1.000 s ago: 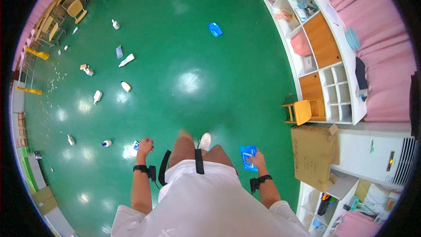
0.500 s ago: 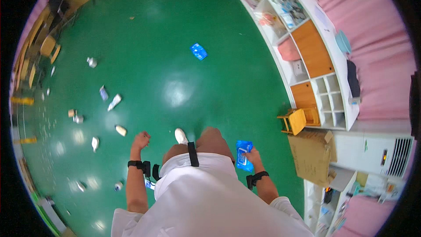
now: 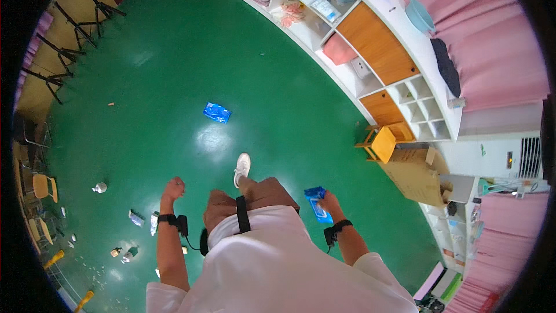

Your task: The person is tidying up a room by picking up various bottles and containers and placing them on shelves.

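Observation:
In my right hand [image 3: 329, 202] is a blue soft pack of wipes [image 3: 317, 211], gripped by one edge and hanging beside my right thigh. My left hand [image 3: 174, 188] is held out at my left side with its fingers curled in, and nothing shows in it. On the green floor ahead lies a second blue wipes pack [image 3: 216, 112], apart from both hands. My white shoe [image 3: 242, 168] is planted just short of that pack.
Several bottles and containers, among them a whitish one [image 3: 99, 187], lie scattered at the left. A white shelf unit [image 3: 370, 84] runs along the right. By it stand a small wooden chair [image 3: 382, 144] and a cardboard box [image 3: 412, 177]. Black metal stands [image 3: 75, 26] line the far left.
My view has turned and moved forward, so the floor pack now appears closer and farther left. The scattered bottles have shifted toward the lower left. The right hand keeps its pack, now tilted differently.

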Tool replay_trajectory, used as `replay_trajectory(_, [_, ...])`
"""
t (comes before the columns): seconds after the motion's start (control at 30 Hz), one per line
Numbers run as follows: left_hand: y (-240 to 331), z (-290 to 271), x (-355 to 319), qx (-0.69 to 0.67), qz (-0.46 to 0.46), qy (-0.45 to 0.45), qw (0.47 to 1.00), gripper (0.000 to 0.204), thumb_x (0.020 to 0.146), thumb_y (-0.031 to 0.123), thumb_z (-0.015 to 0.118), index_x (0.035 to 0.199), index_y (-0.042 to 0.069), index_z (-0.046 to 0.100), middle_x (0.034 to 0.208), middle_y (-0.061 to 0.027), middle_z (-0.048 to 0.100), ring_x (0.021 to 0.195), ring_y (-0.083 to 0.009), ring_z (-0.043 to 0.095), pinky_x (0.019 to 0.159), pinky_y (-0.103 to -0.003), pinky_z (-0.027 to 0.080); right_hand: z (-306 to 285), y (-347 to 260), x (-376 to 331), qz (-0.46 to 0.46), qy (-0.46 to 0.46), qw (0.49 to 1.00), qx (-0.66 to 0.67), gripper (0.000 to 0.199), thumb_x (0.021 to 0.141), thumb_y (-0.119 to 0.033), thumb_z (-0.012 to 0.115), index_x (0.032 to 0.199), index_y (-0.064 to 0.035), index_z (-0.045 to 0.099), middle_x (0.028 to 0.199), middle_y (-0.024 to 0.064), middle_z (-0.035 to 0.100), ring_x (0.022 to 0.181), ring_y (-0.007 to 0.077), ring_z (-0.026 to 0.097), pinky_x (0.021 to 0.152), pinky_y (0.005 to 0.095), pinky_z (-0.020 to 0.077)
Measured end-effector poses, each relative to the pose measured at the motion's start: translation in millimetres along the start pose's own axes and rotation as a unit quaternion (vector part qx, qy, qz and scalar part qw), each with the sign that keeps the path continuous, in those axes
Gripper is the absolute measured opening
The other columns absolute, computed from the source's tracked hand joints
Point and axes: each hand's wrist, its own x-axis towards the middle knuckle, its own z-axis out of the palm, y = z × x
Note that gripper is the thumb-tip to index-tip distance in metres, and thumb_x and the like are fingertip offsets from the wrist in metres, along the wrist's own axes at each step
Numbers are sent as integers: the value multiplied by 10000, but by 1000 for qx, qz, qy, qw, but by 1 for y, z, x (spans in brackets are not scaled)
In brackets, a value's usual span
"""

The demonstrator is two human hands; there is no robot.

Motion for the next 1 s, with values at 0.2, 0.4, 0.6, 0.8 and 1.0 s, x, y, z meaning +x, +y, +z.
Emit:
replay_trajectory(0.2, [51,-40,135,126,70,58,988,239,824,220,438,890,14,537,824,-218,614,762,-363,607,710,-425,483,-98,-141,79,-64,0,998,-2,503,611,-136,656,1063,15,495,899,256,620,870,407,602,741,460,495])
replay_trajectory(0.4, [153,-60,265,88,72,18,993,204,755,145,475,933,70,542,943,-229,596,903,-412,555,787,-448,452,-87,-154,108,-61,17,982,178,533,621,-60,719,1108,-8,508,1009,131,635,909,243,609,787,366,489])
replay_trajectory(0.6, [154,-25,421,118,53,-42,991,200,739,123,487,921,90,562,932,-215,603,898,-408,561,792,-445,459,-47,-130,87,177,-108,978,24,561,619,-207,768,1068,-7,498,997,204,618,972,371,582,791,411,480])
replay_trajectory(0.8, [112,91,622,194,74,-61,976,312,716,74,532,1026,83,561,1036,-179,594,982,-346,560,849,-423,456,-2,-22,63,278,-44,946,159,532,638,-168,725,1113,-36,528,1029,113,611,905,274,590,834,366,452])
replay_trajectory(1.0, [43,175,737,433,195,-54,878,605,664,94,637,1230,117,425,1250,-122,479,1169,-274,451,948,-405,401,-6,-112,127,188,-60,959,204,363,790,-377,569,899,-37,632,805,105,659,729,278,620,622,391,482])
